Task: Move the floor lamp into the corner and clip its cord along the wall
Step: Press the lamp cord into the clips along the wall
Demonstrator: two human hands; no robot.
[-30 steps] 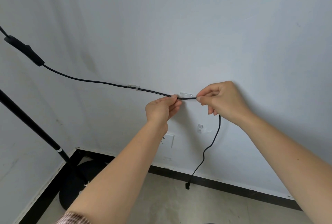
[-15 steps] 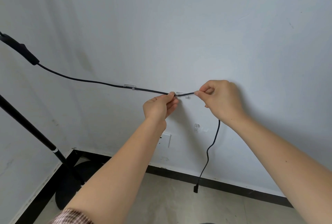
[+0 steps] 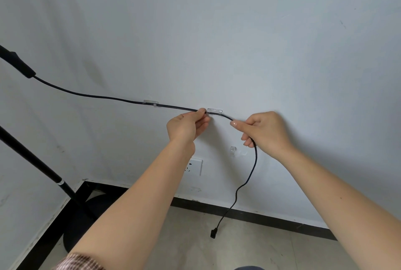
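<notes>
**Cord seated in second clip**

I see the left hand pinching the cord just left of the second clear clip on the wall. Right hand fingers closed around the cord just right of it. Plug dangles above the floor. Lamp pole sits in the corner.

Single head view, angled down at nearby wall, corner left

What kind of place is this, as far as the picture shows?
Probably a plain room indoors, at a corner: painted white walls with a black skirting board, a tiled floor, and a wall socket. Whether it is a home or an office cannot be told.
</notes>
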